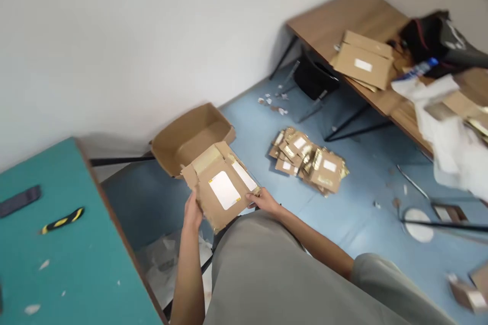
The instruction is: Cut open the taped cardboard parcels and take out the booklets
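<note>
A flattened brown cardboard box (208, 190) with white labels and torn edges is held up in front of my body. My left hand (193, 210) grips its left edge, fingers partly hidden behind the board. On the opposite edge my right hand (264, 200) pinches the cardboard near the long label. Just beyond it, an open brown carton (190, 137) stands against the wall, its inside partly covered by the flattened box.
A green-topped table (76, 264) at left carries a yellow-black utility knife (62, 221) and a dark flat object (20, 201). Flattened cardboard (326, 170) lies piled on the blue floor. At right, a wooden table (324, 25) bears cardboard, a black bag (430, 40) and white sheeting (444, 137).
</note>
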The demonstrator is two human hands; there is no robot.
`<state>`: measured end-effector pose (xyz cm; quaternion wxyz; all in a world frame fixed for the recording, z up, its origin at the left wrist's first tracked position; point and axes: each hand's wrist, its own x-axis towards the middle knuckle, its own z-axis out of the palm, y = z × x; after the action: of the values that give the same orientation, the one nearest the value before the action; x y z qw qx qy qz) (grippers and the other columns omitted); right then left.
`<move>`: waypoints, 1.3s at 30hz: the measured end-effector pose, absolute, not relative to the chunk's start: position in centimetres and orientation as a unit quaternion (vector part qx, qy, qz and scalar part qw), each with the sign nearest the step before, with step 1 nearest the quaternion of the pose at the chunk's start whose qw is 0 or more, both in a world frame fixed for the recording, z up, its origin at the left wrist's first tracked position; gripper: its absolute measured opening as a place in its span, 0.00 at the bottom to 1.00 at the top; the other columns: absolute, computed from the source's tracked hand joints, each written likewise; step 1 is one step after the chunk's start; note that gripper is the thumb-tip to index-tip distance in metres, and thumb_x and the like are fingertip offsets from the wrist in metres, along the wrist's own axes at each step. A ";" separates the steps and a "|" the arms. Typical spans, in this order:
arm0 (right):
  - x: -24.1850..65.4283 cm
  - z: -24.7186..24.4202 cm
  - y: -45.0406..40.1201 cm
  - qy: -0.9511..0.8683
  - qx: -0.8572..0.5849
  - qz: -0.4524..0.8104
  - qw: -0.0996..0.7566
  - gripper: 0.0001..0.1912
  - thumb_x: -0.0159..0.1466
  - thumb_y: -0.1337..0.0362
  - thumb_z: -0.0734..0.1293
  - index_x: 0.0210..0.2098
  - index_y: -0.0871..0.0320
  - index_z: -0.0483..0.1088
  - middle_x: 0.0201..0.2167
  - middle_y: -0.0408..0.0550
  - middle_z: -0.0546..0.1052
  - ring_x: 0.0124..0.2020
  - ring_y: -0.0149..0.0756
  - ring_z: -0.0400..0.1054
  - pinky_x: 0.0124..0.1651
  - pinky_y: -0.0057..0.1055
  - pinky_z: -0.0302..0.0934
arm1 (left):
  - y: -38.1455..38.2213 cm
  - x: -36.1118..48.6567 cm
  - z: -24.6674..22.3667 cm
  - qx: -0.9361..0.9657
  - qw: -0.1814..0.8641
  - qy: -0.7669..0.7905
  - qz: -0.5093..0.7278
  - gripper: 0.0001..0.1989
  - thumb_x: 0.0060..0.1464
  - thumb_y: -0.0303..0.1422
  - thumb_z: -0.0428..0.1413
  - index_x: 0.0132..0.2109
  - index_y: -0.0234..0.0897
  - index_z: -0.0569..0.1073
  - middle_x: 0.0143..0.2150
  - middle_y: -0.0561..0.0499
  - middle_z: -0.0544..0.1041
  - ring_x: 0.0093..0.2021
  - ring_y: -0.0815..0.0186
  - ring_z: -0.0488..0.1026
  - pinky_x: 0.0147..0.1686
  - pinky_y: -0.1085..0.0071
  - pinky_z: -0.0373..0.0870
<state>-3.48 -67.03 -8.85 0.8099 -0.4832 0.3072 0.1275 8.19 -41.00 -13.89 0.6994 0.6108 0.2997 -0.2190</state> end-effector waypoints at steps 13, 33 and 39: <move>-13.4 -12.0 -84.3 0.504 -0.297 -0.244 0.774 0.29 0.52 0.51 0.83 0.47 0.60 0.80 0.51 0.55 0.84 0.49 0.45 0.80 0.42 0.34 0.80 | -75.1 10.6 -12.0 0.713 0.546 -0.102 -0.428 0.21 0.47 0.33 0.67 0.50 0.36 0.79 0.48 0.43 0.84 0.50 0.53 0.80 0.50 0.63 0.76; -9.4 -21.9 -88.3 0.597 -0.297 -0.026 0.745 0.14 0.59 0.66 0.78 0.30 0.55 0.68 0.31 0.50 0.83 0.34 0.38 0.81 0.48 0.39 0.78 | -61.1 7.4 -15.4 0.729 0.507 0.144 -0.436 0.20 0.34 0.35 0.72 0.38 0.38 0.78 0.35 0.41 0.85 0.41 0.50 0.83 0.56 0.48 0.75; -3.7 -19.2 -81.8 0.485 -0.414 0.116 0.761 0.12 0.66 0.61 0.74 0.38 0.65 0.73 0.35 0.57 0.84 0.36 0.38 0.82 0.49 0.35 0.74 | -49.1 4.6 -14.6 0.686 0.619 0.272 -0.271 0.34 0.25 0.26 0.74 0.47 0.37 0.80 0.46 0.39 0.85 0.46 0.51 0.82 0.59 0.47 0.74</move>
<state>-3.70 -81.75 -19.18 0.7612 -0.4144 0.4853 0.1155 4.62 -49.09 -14.57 0.6186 0.6857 0.2717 -0.2708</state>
